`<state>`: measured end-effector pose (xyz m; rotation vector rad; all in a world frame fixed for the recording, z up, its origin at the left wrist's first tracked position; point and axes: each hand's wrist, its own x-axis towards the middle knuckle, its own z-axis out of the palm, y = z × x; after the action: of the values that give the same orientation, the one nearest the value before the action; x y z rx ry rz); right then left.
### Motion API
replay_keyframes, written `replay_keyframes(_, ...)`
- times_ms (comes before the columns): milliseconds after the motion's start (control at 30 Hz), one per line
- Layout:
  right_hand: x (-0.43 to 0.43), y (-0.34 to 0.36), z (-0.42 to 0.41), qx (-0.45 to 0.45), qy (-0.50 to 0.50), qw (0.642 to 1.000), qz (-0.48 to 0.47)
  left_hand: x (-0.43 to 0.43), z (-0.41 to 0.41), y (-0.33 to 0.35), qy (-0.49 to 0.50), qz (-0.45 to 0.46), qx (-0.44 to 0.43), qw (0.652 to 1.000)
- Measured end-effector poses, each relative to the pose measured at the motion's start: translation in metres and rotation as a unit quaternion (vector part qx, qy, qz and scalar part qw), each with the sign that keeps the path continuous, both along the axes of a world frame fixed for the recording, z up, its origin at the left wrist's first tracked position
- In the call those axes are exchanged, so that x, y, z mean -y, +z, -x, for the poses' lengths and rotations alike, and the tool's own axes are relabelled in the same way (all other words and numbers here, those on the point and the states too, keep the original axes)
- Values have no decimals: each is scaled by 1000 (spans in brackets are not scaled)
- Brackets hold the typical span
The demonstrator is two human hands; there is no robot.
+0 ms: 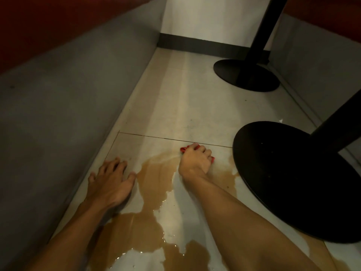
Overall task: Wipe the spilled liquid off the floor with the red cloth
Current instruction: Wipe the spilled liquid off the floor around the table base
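Note:
A brown liquid spill spreads over the pale tiled floor, from the middle of the view down to the bottom edge. My right hand grips a bunched red cloth and presses it on the floor at the spill's far edge; only small bits of the cloth show around my fingers. My left hand rests flat on the floor with fingers spread, just left of the spill, its thumb at the liquid's edge.
A grey bench base walls the left side. Two black round table bases stand on the right: a near one close to my right hand and a far one. A white wall with dark skirting closes the far end.

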<state>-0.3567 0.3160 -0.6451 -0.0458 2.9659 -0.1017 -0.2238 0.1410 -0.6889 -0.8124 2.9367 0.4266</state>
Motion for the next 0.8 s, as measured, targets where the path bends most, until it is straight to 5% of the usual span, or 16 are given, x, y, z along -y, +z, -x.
replay_keyframes(433, 33, 8, -43, 14, 303, 948, 93, 7, 0, 5, -14, -27, 15, 999)
replay_keyframes(533, 18, 20, -22, 77, 239, 944, 213, 4, 0, 9, -15, -23, 13, 1000)
replay_keyframes(633, 11, 24, 1, 34, 132, 947, 292, 4, -1, 11, -18, -25, 15, 999)
replay_keyframes(800, 18, -1, 6, -3, 189, 973, 135, 6, -2, 12, -22, -26, 18, 999)
